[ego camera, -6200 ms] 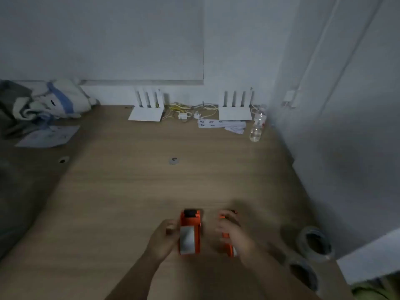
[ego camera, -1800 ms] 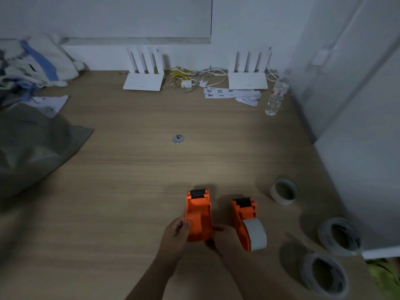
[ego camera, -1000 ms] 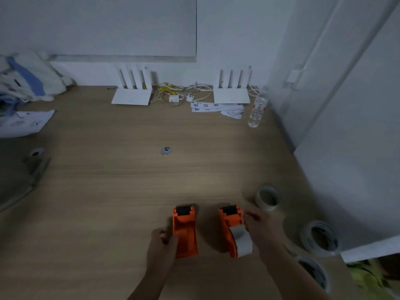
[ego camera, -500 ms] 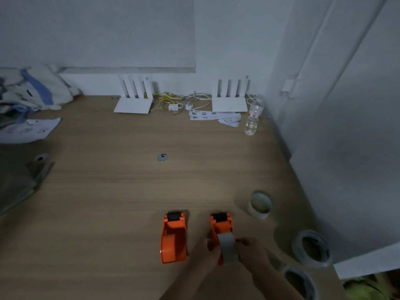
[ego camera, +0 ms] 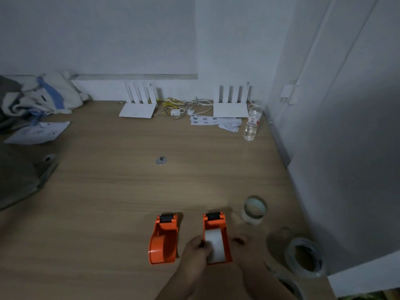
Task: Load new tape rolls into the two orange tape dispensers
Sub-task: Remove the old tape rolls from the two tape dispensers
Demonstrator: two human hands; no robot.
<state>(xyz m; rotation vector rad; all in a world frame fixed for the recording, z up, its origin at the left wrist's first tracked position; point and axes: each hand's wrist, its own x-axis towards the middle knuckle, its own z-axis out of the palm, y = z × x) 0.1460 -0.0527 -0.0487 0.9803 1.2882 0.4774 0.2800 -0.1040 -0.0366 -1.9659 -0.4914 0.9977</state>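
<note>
Two orange tape dispensers stand side by side near the table's front edge. The left dispenser is empty and untouched. The right dispenser carries a white tape roll in its cradle. My left hand presses against its left side with fingertips on the roll. My right hand rests against its right side. A small tape roll stands further right. A large clear roll lies beyond it, and another roll shows partly at the bottom edge.
Two white routers with cables stand at the back wall, beside paper slips and a water bottle. A grommet sits mid-table. Clothes, paper and a grey bag lie left. A white wall borders the right.
My left hand has left the empty dispenser and moved to the right one. Both hands now close around the dispenser that holds the white roll.
</note>
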